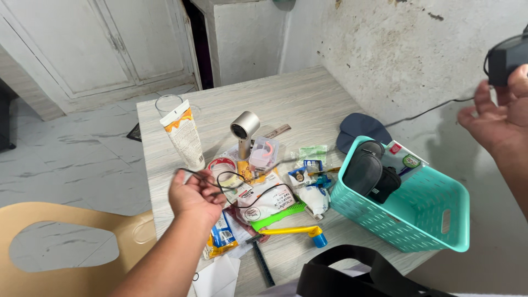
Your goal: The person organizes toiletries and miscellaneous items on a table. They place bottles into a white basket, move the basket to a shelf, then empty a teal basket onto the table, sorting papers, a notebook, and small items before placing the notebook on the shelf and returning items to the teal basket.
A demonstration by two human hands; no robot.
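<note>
My left hand (pixel 193 197) hovers over the cluttered table (pixel 297 99), fingers closed on a thin black cable (pixel 242 190) that loops across the small packets. My right hand (pixel 495 118) is raised at the far right near the wall, thumb against a black box-shaped adapter (pixel 507 59) at the frame edge. A black cord (pixel 423 113) runs from that hand down toward the table. A teal plastic basket (pixel 434 217) stands between the hands, with a black case (pixel 369 171) and a card packet inside.
On the table stand a white-and-orange tube (pixel 184 135), a clear glass (pixel 167 103), a metallic periscope-shaped camera (pixel 244 131), several sachets, a yellow-handled razor (pixel 294 231) and a dark cap (pixel 360 127). A beige chair (pixel 66 247) sits at left, a black strap (pixel 357 272) at the near edge.
</note>
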